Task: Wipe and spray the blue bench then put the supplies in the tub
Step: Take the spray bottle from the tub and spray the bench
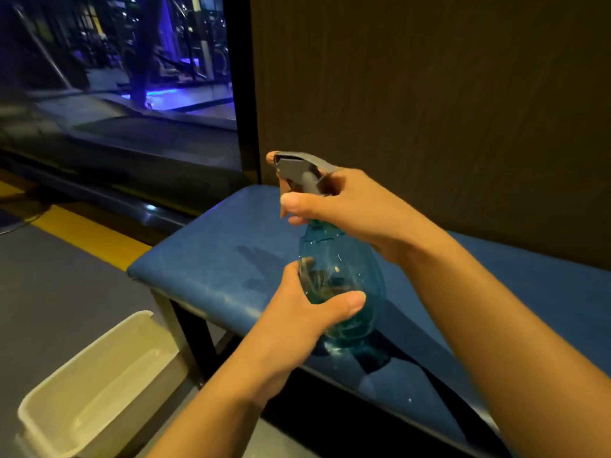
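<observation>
Head view: the right hand [347,206] grips the grey trigger head of the spray bottle [344,282], its fingers [297,206] wrapped round the neck, one fingertip showing past the nozzle. The left hand [297,312] holds the bottle's teal belly, thumb across the front. The bottle hangs nearly upright above the blue surface [211,259]. Below and left of the left fingers, the white tub [99,391] sits on the floor beside the surface's leg.

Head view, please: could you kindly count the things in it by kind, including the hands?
Spray bottle: 1
Tub: 1
Bench: 1
Hands: 2, the left hand and the right hand
Total: 5
</observation>
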Available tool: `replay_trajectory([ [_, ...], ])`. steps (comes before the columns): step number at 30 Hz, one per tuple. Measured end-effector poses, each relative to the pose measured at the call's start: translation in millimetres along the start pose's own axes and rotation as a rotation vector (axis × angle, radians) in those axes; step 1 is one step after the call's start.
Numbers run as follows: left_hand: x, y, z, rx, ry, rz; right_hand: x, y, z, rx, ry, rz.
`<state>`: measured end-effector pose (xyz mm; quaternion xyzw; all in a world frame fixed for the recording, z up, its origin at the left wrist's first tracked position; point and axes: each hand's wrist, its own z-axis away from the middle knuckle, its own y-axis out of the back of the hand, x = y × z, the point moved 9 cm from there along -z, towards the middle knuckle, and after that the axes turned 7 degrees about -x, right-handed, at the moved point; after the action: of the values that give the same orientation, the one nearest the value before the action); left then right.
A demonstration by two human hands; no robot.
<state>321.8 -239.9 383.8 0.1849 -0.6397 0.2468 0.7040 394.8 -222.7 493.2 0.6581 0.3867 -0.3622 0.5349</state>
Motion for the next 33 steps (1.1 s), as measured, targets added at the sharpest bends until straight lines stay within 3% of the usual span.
replay_trajectory([
  [6,-6.0,-43.6,-3.1,-0.197,0.087,0.265,36.9,6.6,-3.7,-0.104,-0.307,0.213],
  [11,-15.8,-60.6,-5.1,-0.256,0.199,0.358,62.3,11.1,-0.2,-0.116,-0.454,0.198],
  [22,-15.7,-76.5,-4.7,-0.309,0.216,0.434,61.3,19.7,4.2,-0.095,-0.458,0.382],
  [27,-12.4,-89.9,-3.8,-0.326,0.182,0.482,55.4,32.4,17.1,-0.042,-0.428,0.302],
  [33,-16.8,-124.7,3.9,-0.351,0.244,0.568,55.3,34.0,42.2,-0.169,-0.484,0.304],
])
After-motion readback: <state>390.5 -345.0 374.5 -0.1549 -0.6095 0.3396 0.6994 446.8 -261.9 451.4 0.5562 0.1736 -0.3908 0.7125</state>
